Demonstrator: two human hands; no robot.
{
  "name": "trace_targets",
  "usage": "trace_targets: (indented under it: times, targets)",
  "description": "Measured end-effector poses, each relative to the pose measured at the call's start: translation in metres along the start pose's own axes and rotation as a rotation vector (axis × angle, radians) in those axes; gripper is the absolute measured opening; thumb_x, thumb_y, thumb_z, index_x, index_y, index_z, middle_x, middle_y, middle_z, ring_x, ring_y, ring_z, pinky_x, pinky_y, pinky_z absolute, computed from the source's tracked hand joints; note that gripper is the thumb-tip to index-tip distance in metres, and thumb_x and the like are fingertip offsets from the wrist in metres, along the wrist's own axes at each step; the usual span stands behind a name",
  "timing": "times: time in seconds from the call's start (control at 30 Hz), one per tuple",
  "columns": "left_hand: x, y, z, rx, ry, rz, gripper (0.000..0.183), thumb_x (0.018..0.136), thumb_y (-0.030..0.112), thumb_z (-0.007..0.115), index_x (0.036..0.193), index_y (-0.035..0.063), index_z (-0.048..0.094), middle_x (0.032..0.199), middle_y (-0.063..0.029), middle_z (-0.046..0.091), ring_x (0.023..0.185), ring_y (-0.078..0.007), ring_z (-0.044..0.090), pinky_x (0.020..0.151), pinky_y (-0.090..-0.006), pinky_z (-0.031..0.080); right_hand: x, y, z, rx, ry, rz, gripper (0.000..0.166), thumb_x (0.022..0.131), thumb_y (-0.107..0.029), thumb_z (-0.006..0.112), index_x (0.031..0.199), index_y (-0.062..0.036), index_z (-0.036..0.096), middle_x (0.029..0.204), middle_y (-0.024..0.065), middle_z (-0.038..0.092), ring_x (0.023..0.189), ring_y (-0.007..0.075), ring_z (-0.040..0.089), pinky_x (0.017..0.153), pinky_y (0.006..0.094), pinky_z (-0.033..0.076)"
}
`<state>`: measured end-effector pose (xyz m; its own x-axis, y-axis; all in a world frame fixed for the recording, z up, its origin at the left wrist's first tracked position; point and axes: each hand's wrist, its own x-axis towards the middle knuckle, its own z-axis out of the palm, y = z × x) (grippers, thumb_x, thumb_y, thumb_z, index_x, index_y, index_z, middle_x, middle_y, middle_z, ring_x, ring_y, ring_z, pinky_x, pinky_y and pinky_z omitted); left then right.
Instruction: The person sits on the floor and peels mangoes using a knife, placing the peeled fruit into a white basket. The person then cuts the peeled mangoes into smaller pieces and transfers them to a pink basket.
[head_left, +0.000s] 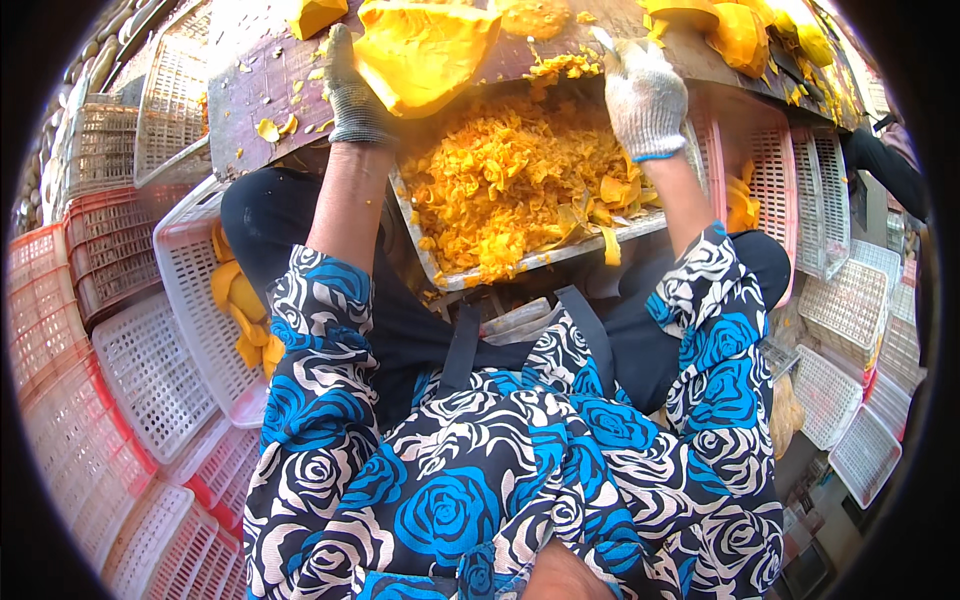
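My left hand (354, 97), in a grey glove, grips the left side of a large orange pumpkin piece (427, 56) at the near edge of the work board. Its peeled surface faces me. My right hand (646, 101) wears a white knit glove with a blue cuff edge and stands apart, to the right of the piece. The fingers are curled and one points up-left; whether they hold anything is hidden. Below both hands, between my knees, a white crate (480, 281) is heaped with pumpkin pulp and shavings (517, 180).
The purplish board (251, 97) carries scraps and more pumpkin chunks (739, 37) at the right. Pumpkin pieces (244, 300) lie in a white crate (199, 247) by my left knee. Stacked plastic crates (112, 247) crowd both sides. A person's dark sleeve (889, 169) shows at far right.
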<state>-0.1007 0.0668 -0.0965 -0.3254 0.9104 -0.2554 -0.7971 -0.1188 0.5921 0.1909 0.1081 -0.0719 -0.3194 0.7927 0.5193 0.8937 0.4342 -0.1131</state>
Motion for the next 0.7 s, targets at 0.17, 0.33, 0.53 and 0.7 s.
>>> trace_targets:
  times: [0.17,0.33,0.53,0.7]
  targets:
    - [-0.006,-0.012,0.006,-0.009,0.057,-0.040,0.055,0.091,0.048,0.058,0.123,0.0027,0.051,0.118,-0.0166,0.061,0.104,-0.0325,0.062,0.094,-0.0465,0.051,0.004,0.053,0.037,-0.097,-0.033,0.063,0.042,0.080,-0.007,0.058,0.121,-0.0119,0.060,0.110,0.0168,0.062,0.093,0.0367,0.064,0.079,0.0465,0.053]
    - [-0.025,-0.014,0.025,-0.116,0.015,-0.110,0.056,0.090,0.048,0.061,0.121,0.0032,0.052,0.118,-0.0190,0.060,0.107,-0.0353,0.060,0.096,-0.0496,0.050,0.019,-0.030,0.009,0.400,0.110,-0.113,0.031,0.088,-0.033,0.066,0.095,-0.0033,0.067,0.091,0.0204,0.065,0.083,0.0381,0.064,0.071,0.0451,0.052]
    - [-0.017,-0.024,0.020,-0.222,-0.214,-0.110,0.068,0.089,0.055,0.058,0.132,0.0034,0.047,0.126,-0.0154,0.057,0.113,-0.0305,0.057,0.099,-0.0467,0.047,-0.002,-0.085,0.005,0.696,-0.275,0.033,0.030,0.091,-0.029,0.062,0.084,0.0000,0.065,0.077,0.0233,0.064,0.075,0.0417,0.062,0.066,0.0464,0.050]
    - [-0.016,0.016,0.012,-0.132,-0.229,0.177,0.061,0.090,0.047,0.064,0.131,0.0052,0.049,0.125,-0.0099,0.058,0.112,-0.0247,0.057,0.095,-0.0417,0.050,-0.016,-0.043,0.005,0.986,-0.305,0.553,0.033,0.100,-0.027,0.054,0.104,0.0028,0.068,0.083,0.0036,0.068,0.059,0.0089,0.060,0.056,0.0247,0.048]
